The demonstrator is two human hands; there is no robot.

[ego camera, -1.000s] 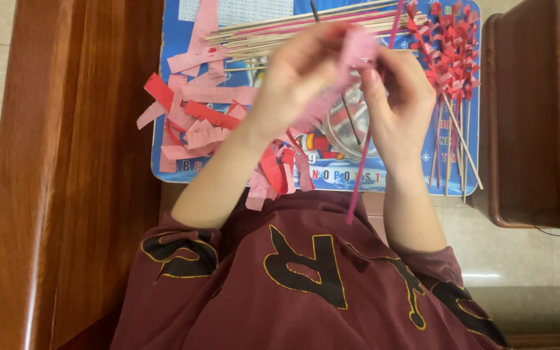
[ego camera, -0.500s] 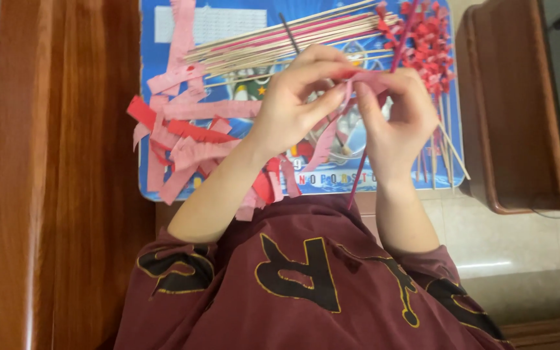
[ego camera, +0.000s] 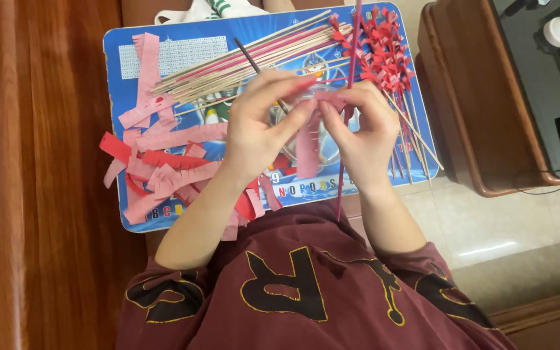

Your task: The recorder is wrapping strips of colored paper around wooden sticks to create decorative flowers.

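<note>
My left hand (ego camera: pixel 257 126) and my right hand (ego camera: pixel 358 133) meet above a blue lap tray (ego camera: pixel 163 55). Between their fingertips they pinch a fringed pink paper strip (ego camera: pixel 308 146) that hangs down, against a thin red stick (ego camera: pixel 346 123) running from the top of the view down to my lap. My right hand holds the stick and the strip's top. My left thumb and fingers press the paper onto the stick.
A pile of pink and red fringed paper strips (ego camera: pixel 157 168) lies on the tray's left. Several bare wooden sticks (ego camera: pixel 241 61) lie across its top. Finished red paper flowers on sticks (ego camera: pixel 387 58) rest at its right. A wooden cabinet (ego camera: pixel 474 97) stands right.
The view has shifted so the tray sits lower in the frame. My hands have come closer together, and the pink strip now hangs down from the stick.
</note>
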